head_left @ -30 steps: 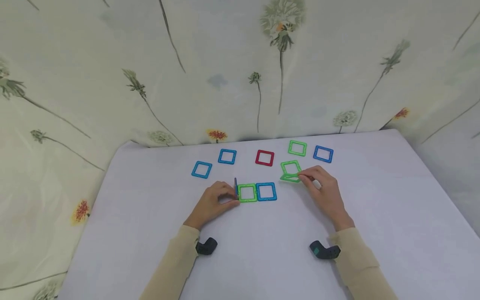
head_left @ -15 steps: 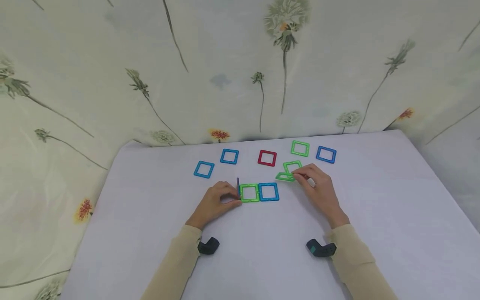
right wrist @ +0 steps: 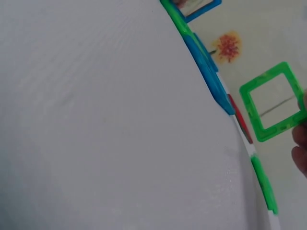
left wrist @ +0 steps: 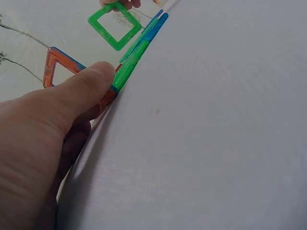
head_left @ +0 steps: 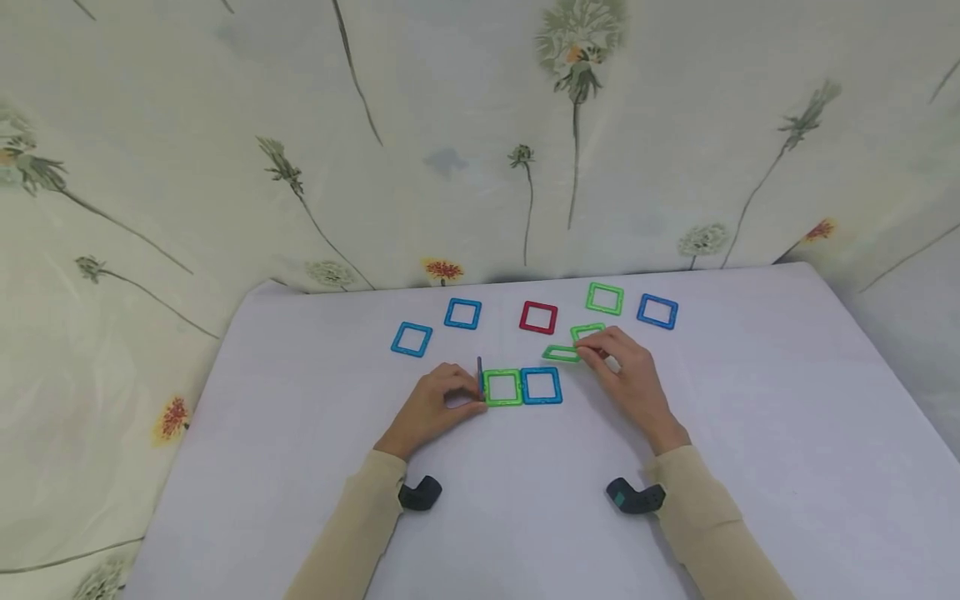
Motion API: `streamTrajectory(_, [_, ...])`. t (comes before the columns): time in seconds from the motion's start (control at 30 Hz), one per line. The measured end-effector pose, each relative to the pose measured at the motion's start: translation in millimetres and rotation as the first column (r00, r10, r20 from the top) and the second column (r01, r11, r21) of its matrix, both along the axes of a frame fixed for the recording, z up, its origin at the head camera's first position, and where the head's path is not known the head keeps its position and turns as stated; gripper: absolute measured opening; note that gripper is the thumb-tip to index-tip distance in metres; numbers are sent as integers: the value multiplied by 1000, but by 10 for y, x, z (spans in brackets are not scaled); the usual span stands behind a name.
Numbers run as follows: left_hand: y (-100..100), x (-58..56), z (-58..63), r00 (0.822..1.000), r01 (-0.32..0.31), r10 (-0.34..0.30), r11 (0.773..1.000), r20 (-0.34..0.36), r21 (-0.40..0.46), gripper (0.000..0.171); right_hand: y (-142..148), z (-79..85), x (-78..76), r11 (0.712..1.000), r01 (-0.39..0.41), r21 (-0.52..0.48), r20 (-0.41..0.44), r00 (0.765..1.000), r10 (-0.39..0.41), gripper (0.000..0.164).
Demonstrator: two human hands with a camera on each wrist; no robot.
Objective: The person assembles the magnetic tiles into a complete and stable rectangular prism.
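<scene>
Left grip [head_left: 433, 403] holds upright frame [head_left: 480, 379]; right grip [head_left: 627, 372], tilted green frame [head_left: 559, 359].

The right grip [head_left: 626, 375] has moved leftward with its pinched green square frame [right wrist: 283, 126], nearer the frontmost flat blue frame [head_left: 542, 401], and now covers more of the green frame lying behind [head_left: 588, 327].

sleeves [head_left: 348, 521]: beige, long | left wrist camera [head_left: 421, 493]: black, bent | right wrist camera [head_left: 637, 498]: black, teal patch [head_left: 619, 498]
</scene>
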State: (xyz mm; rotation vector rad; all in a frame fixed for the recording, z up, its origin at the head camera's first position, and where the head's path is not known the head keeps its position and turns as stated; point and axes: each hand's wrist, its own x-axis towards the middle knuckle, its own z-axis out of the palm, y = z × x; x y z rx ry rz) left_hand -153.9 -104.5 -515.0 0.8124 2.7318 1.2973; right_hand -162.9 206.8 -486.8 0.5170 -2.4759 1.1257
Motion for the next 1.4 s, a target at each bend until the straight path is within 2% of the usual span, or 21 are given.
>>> streamTrajectory(0.53, [35, 12, 19, 1000, -4, 4, 1000, -4, -4, 18, -131, -4, -35, 999, -45, -6, -19, 999, 45, 22])
streamTrajectory(0.93, [15, 22, 13, 1000, -3, 3, 1000, 6, 7, 17, -249, -22, -83, 997, -71, 22, 21, 997, 70, 17])
streamTrajectory(1.4, [4, 18, 24, 1000, -14, 14, 1000, 11, -10, 17, -319, -14, -138, 997, -60, 56, 99, 994, 54, 16])
